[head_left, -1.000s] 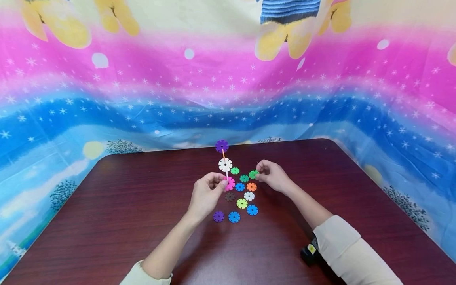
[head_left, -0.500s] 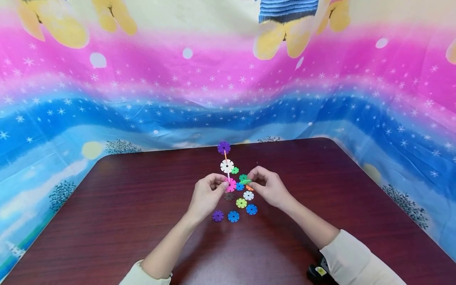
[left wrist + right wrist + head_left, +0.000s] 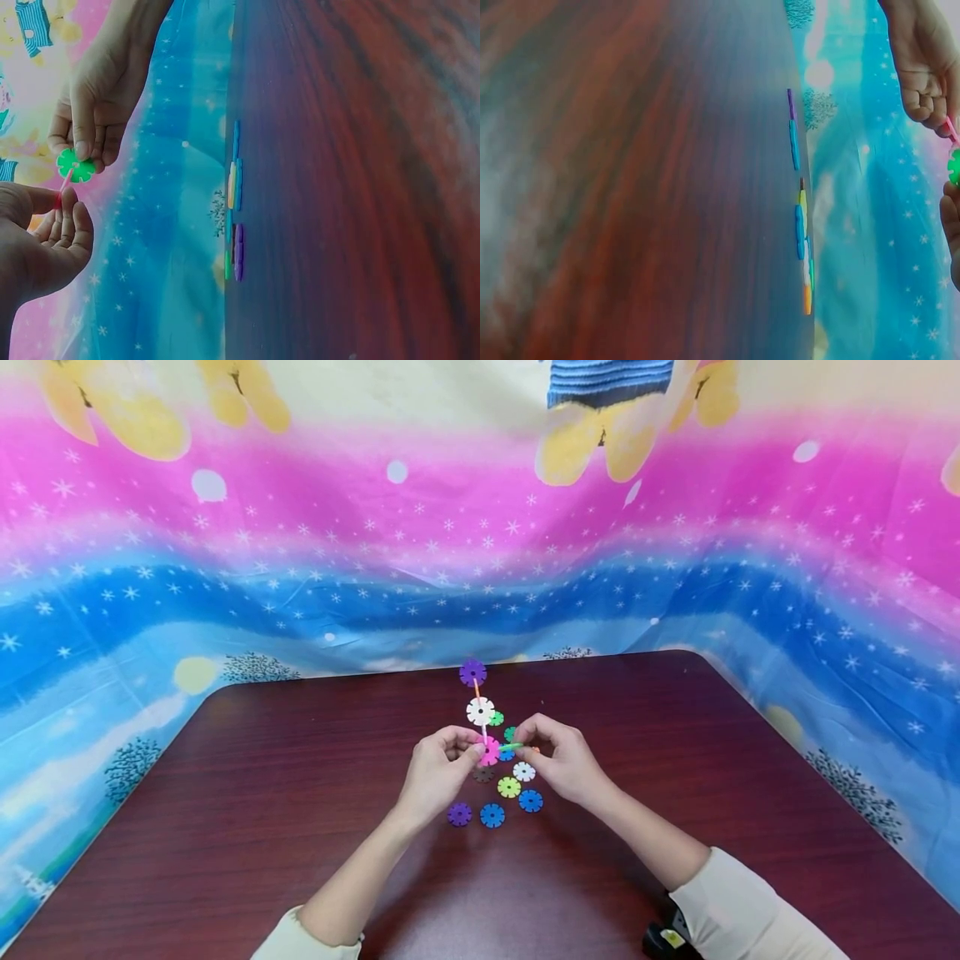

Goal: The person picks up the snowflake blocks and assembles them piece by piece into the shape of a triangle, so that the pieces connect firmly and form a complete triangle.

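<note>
My left hand point(image 3: 437, 774) pinches a pink notched plastic disc point(image 3: 491, 751) between thumb and fingers. The disc ends an upright chain: a white disc point(image 3: 480, 711), an orange one point(image 3: 477, 691) seen edge-on and a purple disc point(image 3: 472, 673) at the top, with a pale edge-on piece between white and pink. From the other side, my right hand point(image 3: 567, 762) pinches a green disc point(image 3: 509, 747), edge-on in the head view, its rim against the pink disc's. The left wrist view shows the green disc point(image 3: 76, 166) face-on; how deep the notches mesh is unclear.
Loose discs lie on the dark wooden table point(image 3: 262, 802): purple point(image 3: 460, 814), blue point(image 3: 492, 816), yellow-green point(image 3: 509, 787), white point(image 3: 524, 772) and several others, some partly behind the hands. A black object point(image 3: 663, 939) sits by the right sleeve. A patterned cloth point(image 3: 450, 527) hangs behind.
My right hand has moved left with the green disc, which has turned from face-on to edge-on and now meets the pink disc. The left hand and chain have shifted slightly right.
</note>
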A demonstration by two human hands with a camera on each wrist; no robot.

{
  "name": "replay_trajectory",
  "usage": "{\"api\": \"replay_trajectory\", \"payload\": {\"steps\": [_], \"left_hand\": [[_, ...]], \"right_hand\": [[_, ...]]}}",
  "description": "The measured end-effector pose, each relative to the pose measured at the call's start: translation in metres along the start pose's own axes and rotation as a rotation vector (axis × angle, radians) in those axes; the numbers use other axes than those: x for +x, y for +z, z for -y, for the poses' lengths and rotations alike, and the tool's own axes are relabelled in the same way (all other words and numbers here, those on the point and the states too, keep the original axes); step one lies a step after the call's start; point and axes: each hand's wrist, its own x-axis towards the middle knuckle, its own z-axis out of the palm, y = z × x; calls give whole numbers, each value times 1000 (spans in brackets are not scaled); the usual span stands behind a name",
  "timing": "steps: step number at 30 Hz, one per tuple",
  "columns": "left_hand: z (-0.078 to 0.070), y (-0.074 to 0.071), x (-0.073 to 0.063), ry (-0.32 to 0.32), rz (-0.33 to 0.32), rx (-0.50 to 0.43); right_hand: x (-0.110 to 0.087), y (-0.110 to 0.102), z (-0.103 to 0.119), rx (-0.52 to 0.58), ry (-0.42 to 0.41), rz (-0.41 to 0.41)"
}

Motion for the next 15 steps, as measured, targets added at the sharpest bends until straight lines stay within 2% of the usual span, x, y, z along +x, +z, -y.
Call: {"api": "replay_trajectory", "payload": {"steps": [5,8,11,13,15], "left_hand": [[4,2,2,-2,2,-3],[15,5,6,8,0,-42],[28,7,10,12,-6,-87],[37,8,12,3,-8,-100],[39,7,13,-2,-6,-99]], "right_hand": [[-1,3,2,-59,-154,-64],[-1,5,3,-75,-236,-90],[0,6,4,-86,-261,-91],[1,7,5,-101,-256,-86],[1,7,7,-117,-230,-78]]}}
